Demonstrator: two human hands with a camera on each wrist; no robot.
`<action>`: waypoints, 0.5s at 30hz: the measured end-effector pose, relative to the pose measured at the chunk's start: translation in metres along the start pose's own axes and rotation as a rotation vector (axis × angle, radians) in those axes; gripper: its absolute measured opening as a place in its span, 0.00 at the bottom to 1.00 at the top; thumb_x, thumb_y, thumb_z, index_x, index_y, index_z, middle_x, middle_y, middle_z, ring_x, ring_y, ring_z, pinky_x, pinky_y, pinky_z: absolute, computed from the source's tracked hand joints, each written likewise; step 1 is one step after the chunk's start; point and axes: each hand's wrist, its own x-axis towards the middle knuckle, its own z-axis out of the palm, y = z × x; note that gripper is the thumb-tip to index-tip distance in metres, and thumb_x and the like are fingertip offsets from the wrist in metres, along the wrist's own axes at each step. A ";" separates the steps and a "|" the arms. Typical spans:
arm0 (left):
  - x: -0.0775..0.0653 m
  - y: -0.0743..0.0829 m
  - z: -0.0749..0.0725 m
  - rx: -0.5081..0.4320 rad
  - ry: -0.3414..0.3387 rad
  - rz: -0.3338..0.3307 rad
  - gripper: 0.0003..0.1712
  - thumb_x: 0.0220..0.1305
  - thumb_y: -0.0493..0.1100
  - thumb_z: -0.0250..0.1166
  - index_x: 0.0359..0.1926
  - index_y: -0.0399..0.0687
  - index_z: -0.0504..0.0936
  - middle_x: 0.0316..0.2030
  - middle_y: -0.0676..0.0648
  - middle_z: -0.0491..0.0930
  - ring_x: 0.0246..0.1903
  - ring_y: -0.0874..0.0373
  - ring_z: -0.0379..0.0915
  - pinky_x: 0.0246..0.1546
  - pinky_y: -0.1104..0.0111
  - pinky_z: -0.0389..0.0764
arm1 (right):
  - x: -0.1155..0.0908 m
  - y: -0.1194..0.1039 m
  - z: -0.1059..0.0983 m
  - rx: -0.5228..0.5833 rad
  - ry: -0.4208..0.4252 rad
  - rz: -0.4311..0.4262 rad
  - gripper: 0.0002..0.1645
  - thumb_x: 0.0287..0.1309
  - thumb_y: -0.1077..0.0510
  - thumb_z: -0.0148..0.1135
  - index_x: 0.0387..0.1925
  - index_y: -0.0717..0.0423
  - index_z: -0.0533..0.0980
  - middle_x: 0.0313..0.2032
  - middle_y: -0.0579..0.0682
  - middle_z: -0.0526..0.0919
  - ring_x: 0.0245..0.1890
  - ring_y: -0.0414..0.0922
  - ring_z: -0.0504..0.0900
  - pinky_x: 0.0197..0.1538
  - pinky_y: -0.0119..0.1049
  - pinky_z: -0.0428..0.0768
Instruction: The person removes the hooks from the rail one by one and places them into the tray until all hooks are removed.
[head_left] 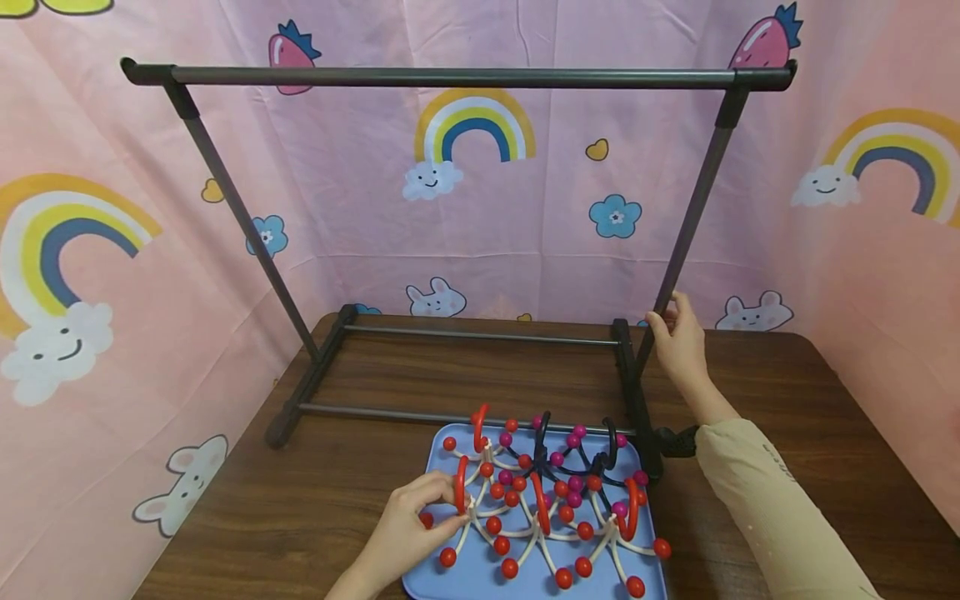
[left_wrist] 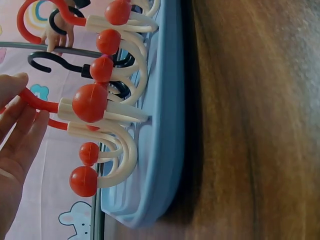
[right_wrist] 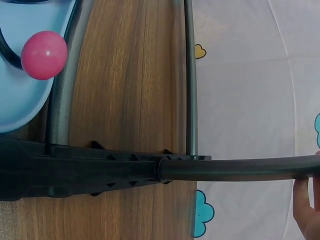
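On a blue tray (head_left: 429,577) lie several hooked hangers with curved arms tipped by balls. Some are white with red hooks and red balls; others are black (head_left: 542,454) with magenta balls. My left hand (head_left: 411,523) pinches the red hook (head_left: 461,485) of the white hanger at the tray's left side. In the left wrist view the fingers (left_wrist: 31,135) meet that hook, and the hanger's arms are at the tray. My right hand (head_left: 682,346) holds the right upright (head_left: 693,208) of a dark metal rack low down, fingers partly hidden behind it.
The rack's top bar (head_left: 450,77) spans above the tray, and its lower front rod (head_left: 375,412) runs just behind it. A black foot (head_left: 637,417) stands beside the tray's right edge. Printed cloth (head_left: 540,208) hangs behind the wooden table (head_left: 247,500).
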 end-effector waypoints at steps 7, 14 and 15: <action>-0.001 -0.004 0.000 -0.054 -0.006 -0.043 0.09 0.45 0.41 0.66 0.27 0.56 0.75 0.34 0.54 0.75 0.38 0.63 0.71 0.35 0.72 0.75 | 0.001 -0.002 0.002 0.012 0.006 -0.011 0.19 0.55 0.58 0.51 0.49 0.55 0.61 0.37 0.63 0.77 0.34 0.54 0.76 0.36 0.45 0.72; 0.005 0.015 -0.006 -0.041 -0.015 -0.100 0.12 0.43 0.32 0.65 0.30 0.50 0.76 0.34 0.55 0.74 0.36 0.64 0.71 0.34 0.69 0.76 | -0.002 -0.002 0.002 0.034 -0.018 0.057 0.21 0.56 0.51 0.49 0.52 0.50 0.60 0.41 0.60 0.75 0.39 0.52 0.74 0.38 0.44 0.71; 0.006 0.018 -0.007 -0.033 -0.013 -0.097 0.13 0.43 0.29 0.65 0.30 0.49 0.76 0.33 0.55 0.74 0.35 0.64 0.71 0.33 0.69 0.76 | -0.003 -0.002 0.001 0.041 -0.018 0.063 0.21 0.57 0.51 0.48 0.52 0.50 0.60 0.42 0.60 0.75 0.40 0.52 0.73 0.38 0.45 0.70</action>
